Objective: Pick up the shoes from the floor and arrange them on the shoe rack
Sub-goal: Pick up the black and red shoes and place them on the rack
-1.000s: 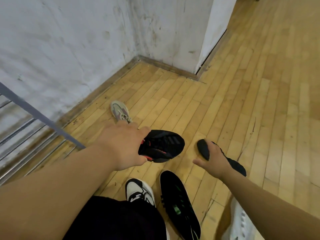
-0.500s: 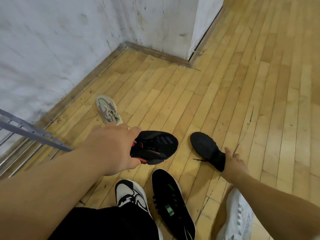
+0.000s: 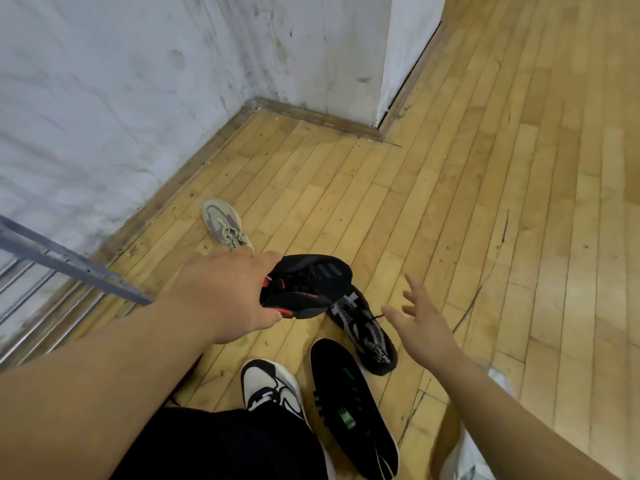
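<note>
Barely begun: black sneaker with red trim [image 3: 311, 282] held at frame centre by left hand [image 3: 225, 292], fingers curled round it. Right hand [image 3: 422, 327] spread wide, nothing held, above black-and-grey knit sneaker [image 3: 363, 327]. Beige sneaker [image 3: 225, 225] left on wooden floor [image 3: 485, 202]; grey metal shoe rack [image 3: 69, 265] only partly seen at left edge.

Six shoes showed: a black shoe with red trim [image 3: 311, 284], a black and grey knit shoe [image 3: 365, 332], a black shoe with green marks [image 3: 349, 407], a beige sneaker [image 3: 223, 223], a white and black shoe [image 3: 268, 386] and a white shoe [image 3: 464, 459]. There were also two hands, the left hand [image 3: 225, 292] and the right hand [image 3: 422, 329], and one metal rack [image 3: 76, 268].
</note>
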Tool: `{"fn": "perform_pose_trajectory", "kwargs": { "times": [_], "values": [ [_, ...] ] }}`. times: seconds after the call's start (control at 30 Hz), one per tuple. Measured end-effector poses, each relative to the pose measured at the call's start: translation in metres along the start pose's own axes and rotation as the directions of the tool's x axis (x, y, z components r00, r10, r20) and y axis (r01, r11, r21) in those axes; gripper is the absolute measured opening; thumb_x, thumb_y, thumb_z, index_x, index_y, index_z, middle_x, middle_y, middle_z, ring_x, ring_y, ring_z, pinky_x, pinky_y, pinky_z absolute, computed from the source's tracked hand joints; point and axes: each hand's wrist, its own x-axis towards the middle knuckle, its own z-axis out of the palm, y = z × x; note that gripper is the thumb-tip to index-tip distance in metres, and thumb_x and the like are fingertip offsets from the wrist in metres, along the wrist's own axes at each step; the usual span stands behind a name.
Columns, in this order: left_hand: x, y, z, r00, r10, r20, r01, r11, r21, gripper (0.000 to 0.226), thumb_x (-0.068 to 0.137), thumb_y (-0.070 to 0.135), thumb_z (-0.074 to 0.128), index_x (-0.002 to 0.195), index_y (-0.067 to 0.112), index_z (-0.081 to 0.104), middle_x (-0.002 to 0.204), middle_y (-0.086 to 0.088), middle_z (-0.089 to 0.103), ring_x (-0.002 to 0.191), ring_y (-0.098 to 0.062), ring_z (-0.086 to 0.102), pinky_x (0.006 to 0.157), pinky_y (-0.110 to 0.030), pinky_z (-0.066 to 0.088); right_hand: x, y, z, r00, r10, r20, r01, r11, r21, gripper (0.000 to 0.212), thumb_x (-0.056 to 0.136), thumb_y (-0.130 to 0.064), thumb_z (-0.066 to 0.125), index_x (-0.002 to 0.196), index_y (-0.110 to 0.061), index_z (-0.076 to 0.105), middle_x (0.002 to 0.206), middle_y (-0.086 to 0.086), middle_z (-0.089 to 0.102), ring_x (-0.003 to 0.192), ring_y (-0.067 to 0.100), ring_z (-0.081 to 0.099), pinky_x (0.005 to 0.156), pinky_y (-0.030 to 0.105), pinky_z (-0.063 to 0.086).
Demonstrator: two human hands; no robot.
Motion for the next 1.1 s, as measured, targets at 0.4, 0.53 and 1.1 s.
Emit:
{"fn": "perform_pose_trajectory", "kwargs": {
  "times": [0.4,0.53,1.1],
  "values": [
    [-0.077,-0.091,-0.042,0.976,-0.167,-0.137,0.142,0.974,-0.176,0.077,0.075,0.073,0.066,0.145,0.052,0.040,0.115,0.018,0.062,0.108,-0.017,0.060,0.086,-0.040,0.054,0.008,-0.197,0.078,0.946,-0.264,0.186,0.157,0.880,0.449,0.071,0.080,-0.059,0.064,0.147,-0.057,0.039,0.152,-0.010,0.049,0.126,0.018,0.062,0.106,0.048,0.052],
    [-0.154,-0.162,0.005,0.927,-0.355,-0.118,0.275,0.861,-0.429,0.073,0.074,0.065,0.076,0.139,0.053,0.045,0.114,0.021,0.064,0.106,-0.009,0.061,0.087,-0.037,0.053,-0.010,-0.264,0.134,0.814,-0.413,0.409,0.278,0.895,0.350,0.063,0.097,-0.035,0.064,0.154,-0.040,0.039,0.146,-0.007,0.052,0.120,0.020,0.064,0.100,0.043,0.055],
    [-0.184,-0.227,0.259,0.855,-0.462,0.234,0.463,0.477,-0.747,0.108,0.078,0.069,0.077,0.161,0.051,0.009,0.170,0.016,0.019,0.156,-0.015,0.020,0.124,-0.038,0.026,0.051,-0.230,0.314,0.620,-0.206,0.757,0.519,0.831,-0.198,0.057,0.105,-0.023,0.059,0.153,-0.047,0.039,0.107,-0.004,0.077,0.084,0.009,0.073,0.058,0.017,0.047]
  ]
}}
